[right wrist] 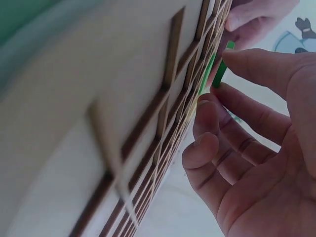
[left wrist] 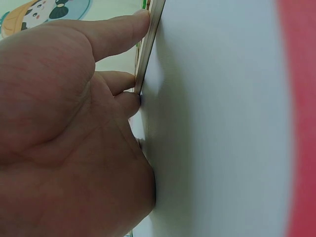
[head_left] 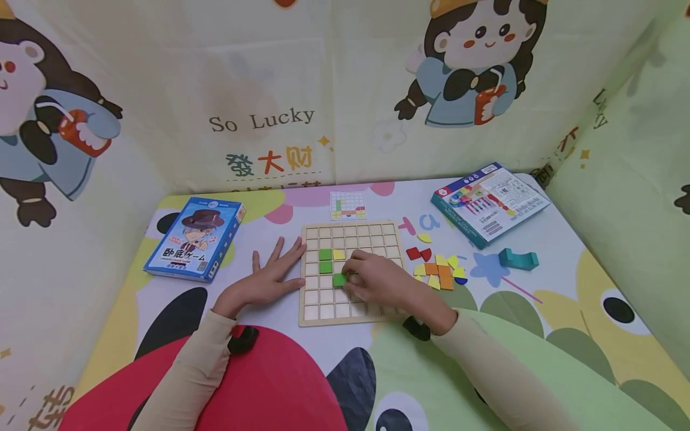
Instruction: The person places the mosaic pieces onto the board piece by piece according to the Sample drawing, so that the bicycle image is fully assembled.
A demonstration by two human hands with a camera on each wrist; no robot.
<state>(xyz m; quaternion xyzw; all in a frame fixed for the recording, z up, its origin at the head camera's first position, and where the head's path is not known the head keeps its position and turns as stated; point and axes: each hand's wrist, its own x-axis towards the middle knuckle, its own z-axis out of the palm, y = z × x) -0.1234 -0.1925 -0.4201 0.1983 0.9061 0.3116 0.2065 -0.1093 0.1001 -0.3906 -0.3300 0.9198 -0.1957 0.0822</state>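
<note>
My right hand [head_left: 377,276] is over the middle of a wooden grid board [head_left: 326,312], pinching a green square tile [head_left: 339,280] between thumb and a finger. The right wrist view has this tile [right wrist: 222,69] tilted, just off the board. Two more green tiles [head_left: 326,267] sit in cells on the board's left, one above the other. Beside the upper one lies a yellow piece [head_left: 338,254]. My left hand [head_left: 264,278], fingers spread, rests at the board's left edge. In the left wrist view its thumb and fingertips touch the board's side [left wrist: 150,47].
A small pattern card [head_left: 348,205] lies behind the board. Loose yellow, orange, red and blue pieces [head_left: 445,276] are heaped at right, near a teal curved block [head_left: 518,259]. A blue box [head_left: 195,239] stands left; another box [head_left: 490,203] lies at the back right.
</note>
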